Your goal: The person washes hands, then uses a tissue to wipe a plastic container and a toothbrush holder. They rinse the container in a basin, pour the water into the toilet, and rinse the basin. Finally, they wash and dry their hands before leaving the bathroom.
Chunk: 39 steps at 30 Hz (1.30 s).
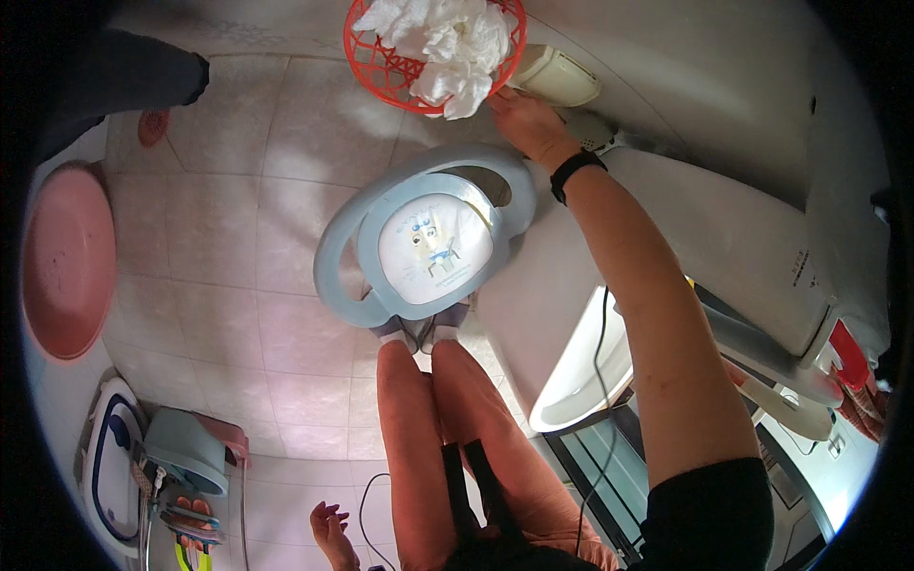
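Observation:
At the top of the head view is a red plastic lattice basket (388, 93) holding crumpled white tissues (464, 43). My right hand (532, 127), with a black band at the wrist, has its fingers at the lower right of the basket's rim and appears to pinch it; the fingertips are partly hidden. Low in the view, my left hand (331, 534) hangs beside my leg with bent, spread fingers and holds nothing. Between my feet and the basket stands a grey-blue plastic stool or seat (335, 239) with side loops and a cartoon on its white centre.
A cream plastic container (560, 77) sits by the wall, right of the basket. A washing machine or similar grey appliance (721, 235) and a white basin (578, 378) are on the right. At left are a pink tub (71, 264), a red floor drain cover (153, 127) and a blue-grey plastic container (186, 442).

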{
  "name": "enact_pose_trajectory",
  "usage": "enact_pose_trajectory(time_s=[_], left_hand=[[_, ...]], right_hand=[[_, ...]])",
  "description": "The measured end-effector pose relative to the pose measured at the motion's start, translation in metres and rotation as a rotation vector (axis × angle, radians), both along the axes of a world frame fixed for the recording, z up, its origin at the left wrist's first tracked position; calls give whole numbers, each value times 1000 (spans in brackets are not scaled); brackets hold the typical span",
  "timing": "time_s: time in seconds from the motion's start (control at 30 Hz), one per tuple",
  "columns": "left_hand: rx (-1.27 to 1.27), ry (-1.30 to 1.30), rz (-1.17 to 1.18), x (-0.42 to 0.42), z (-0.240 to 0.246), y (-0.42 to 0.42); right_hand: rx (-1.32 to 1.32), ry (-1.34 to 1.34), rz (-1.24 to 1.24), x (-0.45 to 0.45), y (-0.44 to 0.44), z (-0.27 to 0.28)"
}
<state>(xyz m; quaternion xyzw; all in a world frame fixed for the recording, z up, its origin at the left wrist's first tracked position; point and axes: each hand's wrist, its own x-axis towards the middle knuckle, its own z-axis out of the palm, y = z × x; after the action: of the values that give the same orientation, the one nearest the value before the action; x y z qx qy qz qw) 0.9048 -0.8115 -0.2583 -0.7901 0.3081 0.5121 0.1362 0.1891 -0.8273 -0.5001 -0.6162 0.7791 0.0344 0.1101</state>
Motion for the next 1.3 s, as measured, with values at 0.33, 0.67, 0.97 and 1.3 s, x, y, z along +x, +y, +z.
enact_pose_trajectory(time_s=[0.33,0.67,0.97,1.3], left_hand=[[17,16,86,-16,4,28],[-25,55,-15,-34,-1,30],[15,49,19,-30,1,36],[27,56,-17,-8,4,35]], right_hand=[[-529,-63,-131,-25,-10,68],[-88,176,-150,17,-70,10],[-604,-480,-395,-26,9,55],[-961,-227,-851,-2,50,64]])
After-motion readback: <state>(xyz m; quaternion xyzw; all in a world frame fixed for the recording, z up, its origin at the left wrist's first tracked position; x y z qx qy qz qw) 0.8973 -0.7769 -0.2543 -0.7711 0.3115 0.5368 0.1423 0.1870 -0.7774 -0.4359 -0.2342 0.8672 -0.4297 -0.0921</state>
